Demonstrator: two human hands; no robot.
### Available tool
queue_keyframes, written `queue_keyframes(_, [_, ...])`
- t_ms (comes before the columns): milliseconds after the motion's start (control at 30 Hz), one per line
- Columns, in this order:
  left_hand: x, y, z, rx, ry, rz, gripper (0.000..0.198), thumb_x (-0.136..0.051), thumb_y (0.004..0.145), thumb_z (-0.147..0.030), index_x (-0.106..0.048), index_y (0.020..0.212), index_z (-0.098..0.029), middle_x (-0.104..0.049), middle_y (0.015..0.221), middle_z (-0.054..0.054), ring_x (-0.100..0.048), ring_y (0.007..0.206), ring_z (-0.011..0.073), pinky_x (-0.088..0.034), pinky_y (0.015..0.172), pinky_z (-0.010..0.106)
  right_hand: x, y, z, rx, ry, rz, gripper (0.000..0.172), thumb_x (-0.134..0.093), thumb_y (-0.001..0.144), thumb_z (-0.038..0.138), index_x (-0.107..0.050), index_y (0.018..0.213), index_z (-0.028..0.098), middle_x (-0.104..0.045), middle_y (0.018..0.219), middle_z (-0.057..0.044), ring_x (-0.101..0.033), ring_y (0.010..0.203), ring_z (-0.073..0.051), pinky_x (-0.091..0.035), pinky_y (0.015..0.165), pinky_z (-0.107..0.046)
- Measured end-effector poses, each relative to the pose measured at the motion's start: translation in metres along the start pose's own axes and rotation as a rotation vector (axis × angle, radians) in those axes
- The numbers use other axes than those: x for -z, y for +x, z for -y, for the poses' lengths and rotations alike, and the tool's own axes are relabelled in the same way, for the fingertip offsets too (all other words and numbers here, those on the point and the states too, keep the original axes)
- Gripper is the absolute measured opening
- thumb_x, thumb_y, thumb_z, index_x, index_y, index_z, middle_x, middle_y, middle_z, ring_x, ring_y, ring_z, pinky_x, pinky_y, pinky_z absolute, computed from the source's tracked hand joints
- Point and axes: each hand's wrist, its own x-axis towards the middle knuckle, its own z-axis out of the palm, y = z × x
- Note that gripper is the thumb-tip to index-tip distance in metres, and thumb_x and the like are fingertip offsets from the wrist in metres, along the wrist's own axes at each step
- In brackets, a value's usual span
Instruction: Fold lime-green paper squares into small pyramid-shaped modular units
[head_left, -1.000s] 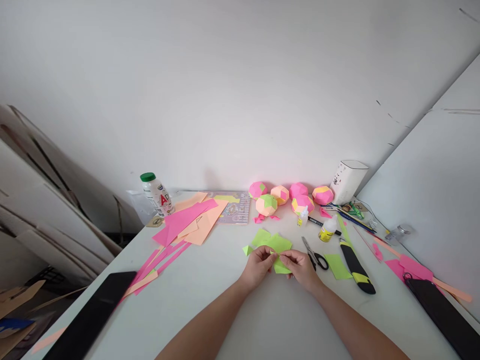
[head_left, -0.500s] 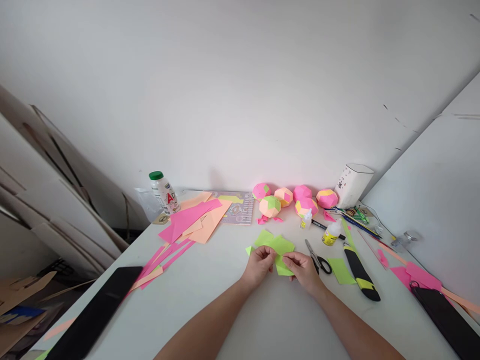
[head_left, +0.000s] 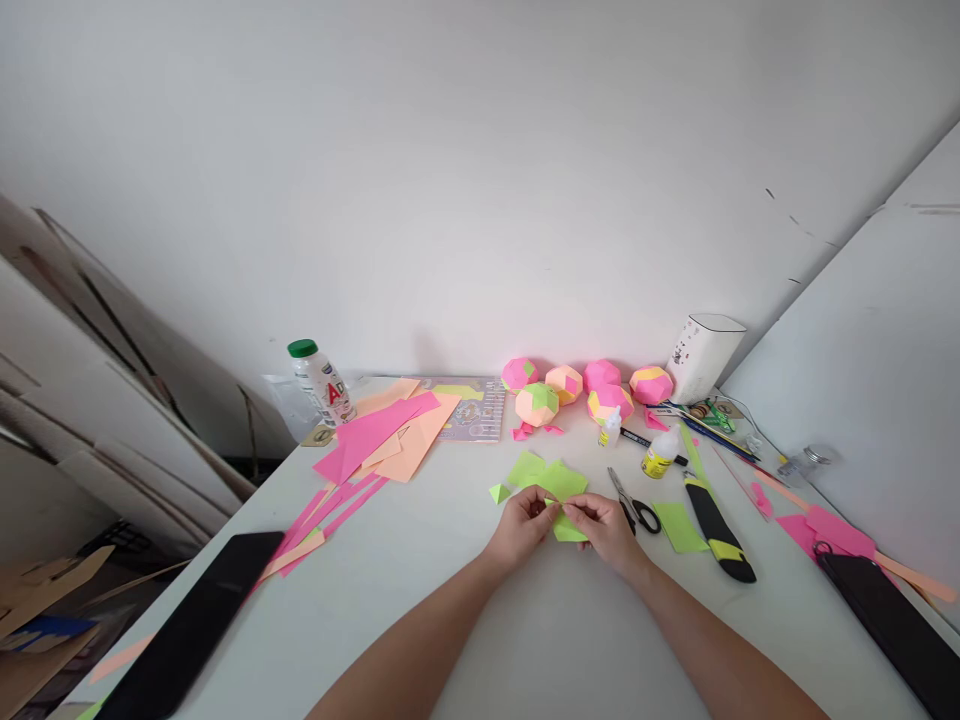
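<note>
My left hand (head_left: 523,524) and my right hand (head_left: 606,527) meet over the table, fingertips pinched together on a piece of light green paper. Green paper (head_left: 571,528) shows between and below the fingers; how much of it belongs to the pinched piece is hidden. Just behind the hands lie green paper pieces (head_left: 527,468), and a small folded green piece (head_left: 499,493) sits left of them. Black-handled scissors (head_left: 645,517) lie open close to my right hand. Beyond them is a green paper rectangle (head_left: 680,527), beside a black and yellow utility knife (head_left: 716,522).
Several pink, peach and green paper balls (head_left: 537,403) line the wall. Two glue bottles (head_left: 660,455) and a black marker (head_left: 636,437) stand or lie before them. Left are pink and peach sheets (head_left: 412,440), a green-capped bottle (head_left: 321,382) and a black flat object (head_left: 196,620).
My fingertips have come closer together over the green paper, with both hands still pinching. The view has shifted slightly; the objects on the table appear to stay in place.
</note>
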Motion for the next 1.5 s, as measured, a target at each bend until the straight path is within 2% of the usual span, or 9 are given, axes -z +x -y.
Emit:
queue_keyframes(167, [0.0018,-0.0013,0.0042,-0.021,0.014,0.006,0.030,-0.060,0.071,-0.046,-0.053,0.075,-0.017,-0.038,0.048,-0.008,-0.033,0.041,0.0056,-0.024,0.041,0.019,-0.0008,-0.0026,0.0054,-0.017,-0.030,0.027,0.027,-0.059,0.075,0.042,-0.064,0.080,0.016,-0.054,0.062,0.000,-0.049,0.054,-0.013,-0.044,0.042,-0.022])
queue_keyframes(300, [0.0023,-0.0013,0.0038,-0.015,0.009,0.033,0.032,-0.061,0.070,-0.047,-0.052,0.074,-0.017,-0.034,0.046,-0.009,-0.030,0.041,0.0056,-0.021,0.041,0.019,-0.0016,-0.0005,0.0032,0.063,-0.071,0.009,0.024,-0.058,0.075,0.038,-0.062,0.075,0.015,-0.054,0.063,0.000,-0.049,0.058,-0.012,-0.041,0.052,-0.022])
queue_keyframes(367, [0.0023,-0.0012,0.0036,-0.030,0.020,0.047,0.031,-0.061,0.070,-0.046,-0.052,0.073,-0.017,-0.035,0.048,-0.008,-0.029,0.042,0.0055,-0.020,0.042,0.020,-0.0023,0.0002,0.0026,0.058,-0.068,-0.015,0.023,-0.058,0.075,0.038,-0.060,0.075,0.015,-0.053,0.062,0.000,-0.047,0.056,-0.011,-0.039,0.051,-0.022])
queue_keyframes(500, [0.0022,-0.0014,0.0028,-0.041,0.028,0.018,0.029,-0.061,0.070,-0.045,-0.053,0.074,-0.017,-0.035,0.049,-0.008,-0.029,0.044,0.0059,-0.020,0.043,0.020,-0.0030,-0.0005,0.0052,0.047,-0.018,0.054,0.021,-0.058,0.075,0.037,-0.058,0.075,0.015,-0.052,0.063,0.001,-0.047,0.057,-0.011,-0.037,0.052,-0.022])
queue_keyframes(700, [0.0020,-0.0020,0.0007,-0.014,-0.032,0.040,0.032,-0.062,0.069,-0.047,-0.053,0.072,-0.017,-0.035,0.049,-0.008,-0.028,0.043,0.0055,-0.020,0.043,0.020,-0.0012,-0.0012,0.0045,-0.001,0.024,0.068,0.022,-0.058,0.075,0.037,-0.058,0.078,0.016,-0.051,0.062,0.002,-0.043,0.052,-0.009,-0.033,0.046,-0.020])
queue_keyframes(967, [0.0011,-0.0030,0.0027,-0.012,0.020,0.041,0.030,-0.063,0.068,-0.045,-0.054,0.073,-0.017,-0.037,0.048,-0.008,-0.030,0.043,0.0060,-0.021,0.043,0.020,-0.0014,-0.0015,0.0016,0.055,-0.023,0.049,0.016,-0.055,0.077,0.033,-0.055,0.073,0.017,-0.042,0.058,0.005,-0.036,0.049,-0.008,-0.028,0.043,-0.019])
queue_keyframes(1200, [0.0009,-0.0031,0.0027,-0.048,0.041,0.049,0.026,-0.062,0.068,-0.041,-0.054,0.069,-0.016,-0.039,0.051,-0.007,-0.031,0.045,0.0064,-0.023,0.046,0.020,-0.0022,-0.0020,0.0024,0.085,-0.075,0.024,0.011,-0.053,0.073,0.024,-0.052,0.064,0.017,-0.038,0.053,0.005,-0.033,0.048,-0.008,-0.024,0.044,-0.020])
queue_keyframes(1333, [0.0010,-0.0025,0.0007,0.014,-0.038,0.012,0.028,-0.064,0.066,-0.042,-0.054,0.070,-0.017,-0.036,0.048,-0.008,-0.028,0.042,0.0056,-0.021,0.043,0.020,-0.0007,-0.0026,0.0038,0.037,-0.015,-0.009,0.011,-0.053,0.070,0.024,-0.050,0.061,0.018,-0.037,0.052,0.005,-0.033,0.045,-0.009,-0.026,0.042,-0.021])
queue_keyframes(1500, [0.0019,-0.0011,-0.0003,0.025,-0.137,-0.031,0.028,-0.066,0.064,-0.040,-0.054,0.070,-0.016,-0.042,0.052,-0.007,-0.033,0.043,0.0053,-0.025,0.043,0.020,0.0015,-0.0025,0.0038,-0.039,0.129,-0.030,0.011,-0.053,0.070,0.026,-0.050,0.063,0.018,-0.042,0.053,0.005,-0.041,0.045,-0.010,-0.037,0.041,-0.021])
